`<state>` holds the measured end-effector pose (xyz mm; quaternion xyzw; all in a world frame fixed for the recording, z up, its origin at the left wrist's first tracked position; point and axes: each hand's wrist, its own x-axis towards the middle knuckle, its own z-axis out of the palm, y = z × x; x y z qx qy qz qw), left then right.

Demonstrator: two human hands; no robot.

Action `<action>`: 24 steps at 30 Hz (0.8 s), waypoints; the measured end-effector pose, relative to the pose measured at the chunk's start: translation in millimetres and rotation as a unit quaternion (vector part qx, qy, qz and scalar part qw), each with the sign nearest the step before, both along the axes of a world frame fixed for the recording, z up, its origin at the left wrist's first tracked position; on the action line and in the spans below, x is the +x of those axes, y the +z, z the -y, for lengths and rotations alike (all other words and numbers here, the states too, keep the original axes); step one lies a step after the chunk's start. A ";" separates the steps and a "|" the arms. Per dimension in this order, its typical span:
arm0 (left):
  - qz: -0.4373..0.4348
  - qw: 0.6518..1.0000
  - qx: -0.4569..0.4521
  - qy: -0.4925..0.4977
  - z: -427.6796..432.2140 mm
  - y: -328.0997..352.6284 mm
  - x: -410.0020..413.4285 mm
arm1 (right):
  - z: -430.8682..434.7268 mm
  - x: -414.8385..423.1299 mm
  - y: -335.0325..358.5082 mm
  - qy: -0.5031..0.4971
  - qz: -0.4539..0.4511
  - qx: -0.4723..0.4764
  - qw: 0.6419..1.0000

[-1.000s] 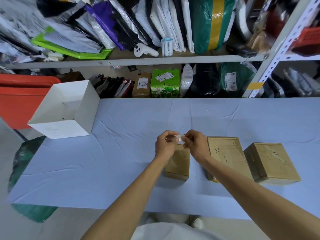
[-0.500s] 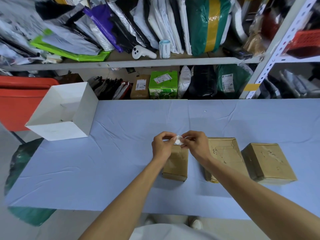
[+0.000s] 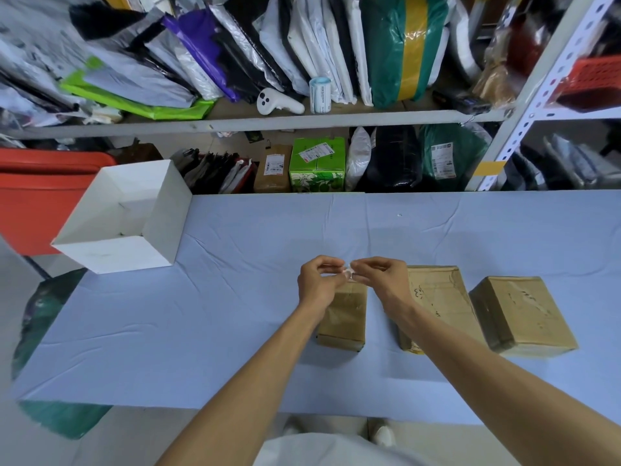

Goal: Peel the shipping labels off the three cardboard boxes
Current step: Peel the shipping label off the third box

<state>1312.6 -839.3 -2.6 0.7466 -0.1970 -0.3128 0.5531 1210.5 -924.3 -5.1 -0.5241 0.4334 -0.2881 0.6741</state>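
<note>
Kneading the peeled label (image 3: 347,273) into a tighter wad than a second ago, the left hand (image 3: 317,282) and right hand (image 3: 381,277) both pinch it between curled fingertips, just above the smallest box (image 3: 344,317). The middle box (image 3: 437,297) and end box (image 3: 521,314), to its right, show no white label on top, so the peeling is probably finished.

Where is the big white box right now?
In the head view, the open white box sits at the far left corner of the table, beside the red bin and well to the left of the person's left hand.
</note>
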 end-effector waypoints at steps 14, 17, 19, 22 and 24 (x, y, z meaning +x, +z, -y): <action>-0.015 0.998 0.053 -0.011 5.2 5.6 3.0 | 1.1 3.1 15.5 0.029 -0.024 -0.060 0.997; 0.007 0.999 0.042 0.006 5.8 5.8 4.8 | -1.0 8.1 15.7 0.025 -0.039 -0.076 0.996; -0.001 1.000 0.020 0.015 4.9 8.0 4.1 | -1.6 11.2 14.3 0.024 -0.050 -0.093 0.994; -0.026 0.999 0.002 0.030 5.7 8.8 4.5 | -0.6 12.6 15.5 0.041 -0.095 -0.156 0.982; -0.054 0.997 -0.002 0.047 6.1 10.1 5.3 | 2.0 11.3 18.4 0.082 -0.122 -0.195 0.970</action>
